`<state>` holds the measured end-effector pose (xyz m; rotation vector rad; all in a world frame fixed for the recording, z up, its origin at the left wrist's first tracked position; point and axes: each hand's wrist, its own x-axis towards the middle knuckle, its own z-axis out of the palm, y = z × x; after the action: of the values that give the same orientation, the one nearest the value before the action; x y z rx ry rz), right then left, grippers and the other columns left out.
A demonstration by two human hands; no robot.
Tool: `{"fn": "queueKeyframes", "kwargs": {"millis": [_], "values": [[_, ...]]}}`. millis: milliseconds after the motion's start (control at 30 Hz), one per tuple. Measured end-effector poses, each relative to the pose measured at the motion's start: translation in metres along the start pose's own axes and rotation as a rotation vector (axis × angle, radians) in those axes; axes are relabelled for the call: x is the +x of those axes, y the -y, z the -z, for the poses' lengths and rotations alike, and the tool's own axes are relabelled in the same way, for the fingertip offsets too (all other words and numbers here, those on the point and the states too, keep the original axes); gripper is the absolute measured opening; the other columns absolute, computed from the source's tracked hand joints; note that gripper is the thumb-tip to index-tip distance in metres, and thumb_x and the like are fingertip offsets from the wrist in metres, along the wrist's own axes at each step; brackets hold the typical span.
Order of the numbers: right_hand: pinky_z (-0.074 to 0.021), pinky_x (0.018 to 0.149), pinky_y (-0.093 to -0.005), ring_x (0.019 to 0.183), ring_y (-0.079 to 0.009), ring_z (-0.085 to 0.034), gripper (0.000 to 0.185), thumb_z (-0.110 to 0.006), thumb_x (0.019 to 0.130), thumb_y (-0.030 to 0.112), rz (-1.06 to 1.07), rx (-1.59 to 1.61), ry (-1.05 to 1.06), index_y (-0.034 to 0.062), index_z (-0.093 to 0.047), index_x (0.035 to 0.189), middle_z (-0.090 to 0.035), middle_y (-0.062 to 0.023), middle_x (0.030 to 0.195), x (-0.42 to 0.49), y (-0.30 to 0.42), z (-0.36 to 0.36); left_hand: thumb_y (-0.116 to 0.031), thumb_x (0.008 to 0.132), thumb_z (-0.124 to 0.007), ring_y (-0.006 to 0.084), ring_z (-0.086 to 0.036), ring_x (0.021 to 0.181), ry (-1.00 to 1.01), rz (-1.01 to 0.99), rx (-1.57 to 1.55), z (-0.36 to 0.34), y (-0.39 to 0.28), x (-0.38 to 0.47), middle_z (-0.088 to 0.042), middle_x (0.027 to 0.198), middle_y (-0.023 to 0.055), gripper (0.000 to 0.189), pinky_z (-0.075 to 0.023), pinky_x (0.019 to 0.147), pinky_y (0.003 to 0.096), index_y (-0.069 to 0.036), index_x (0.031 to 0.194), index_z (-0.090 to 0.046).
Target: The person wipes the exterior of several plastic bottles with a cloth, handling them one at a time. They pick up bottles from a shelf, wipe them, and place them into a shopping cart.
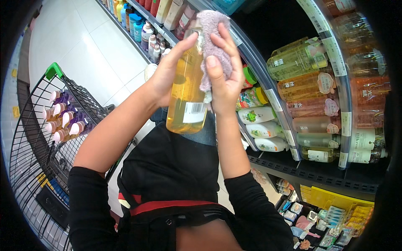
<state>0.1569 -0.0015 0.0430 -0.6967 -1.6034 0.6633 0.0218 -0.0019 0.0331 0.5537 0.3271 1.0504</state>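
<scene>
In front of my chest is a clear plastic bottle [185,91] of yellow liquid, tilted slightly, with a white barcode label low on its side. My left hand [171,67] grips it from the left, the thumb lying near its upper end. A fluffy pale mauve cloth [213,40] is bunched in my right hand [227,72], pressed against the bottle's upper right side. The cloth covers part of the bottle's top, so its cap is hard to make out.
On the left stands a black wire shopping cart [34,147] holding several pink-capped bottles [62,119]. Shelves of body-wash bottles [307,88] rise close on my right. More bottles [135,26] line the shelf ahead, beside the tiled floor [88,59]. Small packaged goods [314,219] hang at lower right.
</scene>
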Motion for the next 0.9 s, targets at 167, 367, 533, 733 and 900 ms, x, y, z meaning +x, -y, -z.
{"fn": "queueKeyframes", "kwargs": {"millis": [167, 367, 533, 733, 900], "values": [[-0.0316, 0.113, -0.0414, 0.135, -0.0268, -0.044, 0.068, -0.072, 0.086, 0.028, -0.428, 0.197, -0.07, -0.0021, -0.045, 0.14, -0.045, -0.0194, 0.145, -0.062, 0.003, -0.011, -0.063, 0.094, -0.043, 0.0196, -0.061, 0.111, -0.049, -0.145, 0.101, 0.018, -0.012, 0.007, -0.062, 0.117, 0.0105, 0.069, -0.0544, 0.09, 0.0345, -0.006, 0.133, -0.051], [-0.0382, 0.109, -0.0399, 0.13, -0.0246, -0.048, 0.079, -0.072, 0.087, 0.036, -0.727, 0.6, -0.128, 0.0001, -0.034, 0.146, -0.048, -0.0157, 0.142, -0.111, 0.008, -0.009, -0.067, 0.093, -0.043, 0.0182, -0.065, 0.1, -0.129, -0.125, 0.105, 0.013, -0.009, 0.005, -0.063, 0.108, 0.0085, 0.072, -0.0566, 0.082, 0.032, -0.005, 0.129, -0.053], [-0.0534, 0.093, -0.0509, 0.114, -0.044, -0.059, 0.105, -0.049, 0.083, 0.078, -0.96, 1.017, -0.038, 0.0004, -0.026, 0.15, -0.047, -0.0315, 0.137, -0.125, 0.004, -0.013, -0.069, 0.092, -0.045, 0.0202, -0.066, 0.099, -0.185, -0.138, 0.202, 0.012, -0.009, 0.011, -0.065, 0.11, 0.0116, 0.077, -0.0558, 0.086, 0.0358, -0.004, 0.131, -0.052], [-0.0526, 0.095, -0.0457, 0.118, -0.0419, -0.057, 0.089, -0.044, 0.091, 0.07, -0.798, 1.447, -0.164, 0.0068, -0.03, 0.152, -0.049, -0.0318, 0.136, -0.091, 0.008, 0.001, -0.053, 0.098, -0.053, 0.0144, -0.059, 0.109, -0.16, -0.156, 0.696, 0.011, 0.0, 0.011, -0.063, 0.121, 0.0107, 0.064, -0.0444, 0.098, 0.0308, -0.002, 0.135, -0.052], [-0.0479, 0.101, -0.0419, 0.119, -0.0246, -0.058, 0.056, -0.05, 0.102, 0.037, -0.701, 0.831, -0.404, 0.0063, -0.035, 0.147, -0.053, -0.0146, 0.137, -0.085, -0.001, 0.009, -0.047, 0.095, -0.061, 0.0301, -0.051, 0.124, -0.2, 0.081, 0.732, -0.004, 0.025, -0.004, -0.042, 0.143, 0.0267, 0.083, -0.0424, 0.103, 0.0376, 0.002, 0.149, -0.021]]}}
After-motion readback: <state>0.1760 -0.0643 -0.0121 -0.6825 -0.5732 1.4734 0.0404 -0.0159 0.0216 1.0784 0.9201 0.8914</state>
